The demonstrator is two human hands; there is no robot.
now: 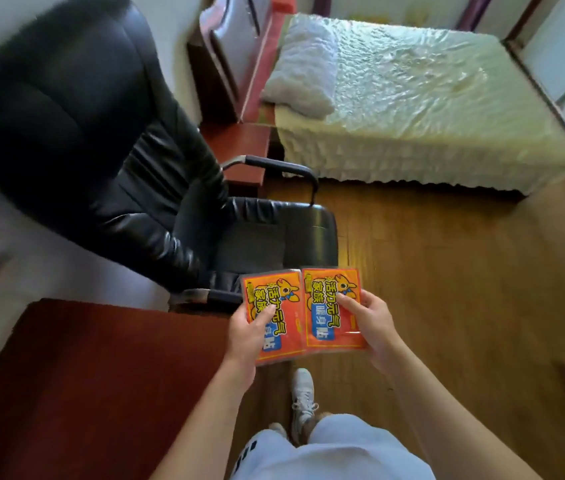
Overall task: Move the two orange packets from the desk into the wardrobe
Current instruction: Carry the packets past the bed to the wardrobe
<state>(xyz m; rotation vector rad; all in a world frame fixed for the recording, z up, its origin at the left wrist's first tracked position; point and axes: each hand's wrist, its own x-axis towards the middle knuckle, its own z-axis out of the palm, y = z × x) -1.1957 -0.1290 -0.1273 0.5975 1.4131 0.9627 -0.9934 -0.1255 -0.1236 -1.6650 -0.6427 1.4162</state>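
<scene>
The person stands on a brown wooden plank floor [447, 271] with both bare arms stretched forward, each hand carrying one of the two packets. The left hand [248, 336] grips the left flat orange plastic packet [279, 327] printed with yellow and blue characters and a cartoon animal, its thumb pressed across the front and the other fingers hidden behind. The right hand [369, 323] grips the right orange plastic packet [326, 317] of the same print by its right edge, thumb on the front. The two packets are held side by side in the air above the floor, their inner edges touching or slightly overlapping; which one lies on top cannot be told. Just to the left of them lies the dark red wooden table [101, 375], and beyond it stands a black leather office chair [101, 133] with metal armrests. Farther off is a bed with a pale yellow-green textured cover [430, 98] and a white folded towel-like pillow [302, 71] at its head. Below the packets show a white laced sneaker [303, 396] and pale shorts [336, 452].
</scene>
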